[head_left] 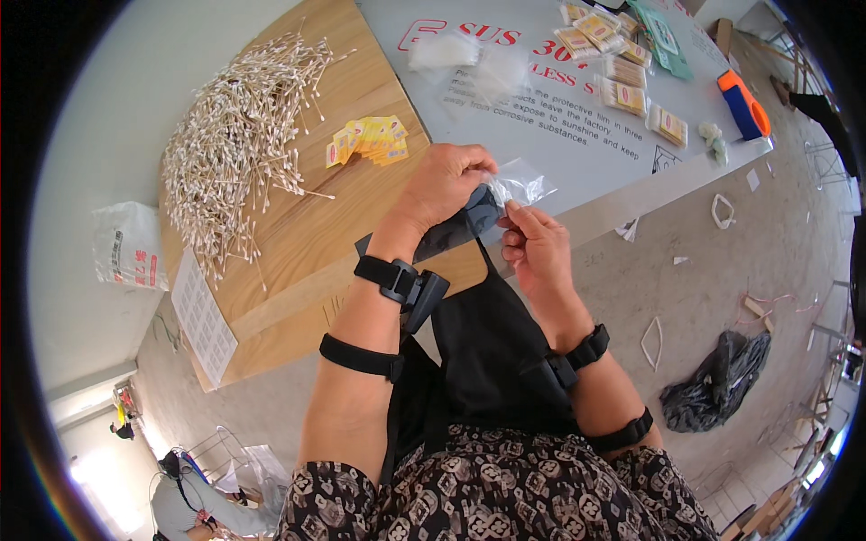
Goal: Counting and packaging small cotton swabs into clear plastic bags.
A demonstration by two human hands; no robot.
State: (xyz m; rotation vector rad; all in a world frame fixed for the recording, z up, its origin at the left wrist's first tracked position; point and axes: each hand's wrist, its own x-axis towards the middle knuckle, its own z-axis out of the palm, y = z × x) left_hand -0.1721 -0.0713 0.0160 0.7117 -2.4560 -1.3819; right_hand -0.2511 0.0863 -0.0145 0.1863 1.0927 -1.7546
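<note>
A small clear plastic bag (525, 180) is stretched between my hands over the near edge of the table. My left hand (444, 187) has its fingers bent in a pinch at the bag's left side. With thumb and fingertips, my right hand (538, 242) grips the bag's lower right part. Whether anything is inside the bag cannot be made out. Left of my left hand lies a fan of yellow cards (368, 141), and beyond it a large heap of cotton swabs (239, 135) covers the wooden board. Farther off, stacks of clear bags (501, 72) lie on the metal sheet.
Filled packs of cotton swabs (624, 74) sit at the far right, near a green package (666, 41) and a blue-orange tape dispenser (744, 105). A label sheet (204, 316) hangs over the left edge. A black plastic bag (717, 383) lies on the floor; another person (203, 505) is lower left.
</note>
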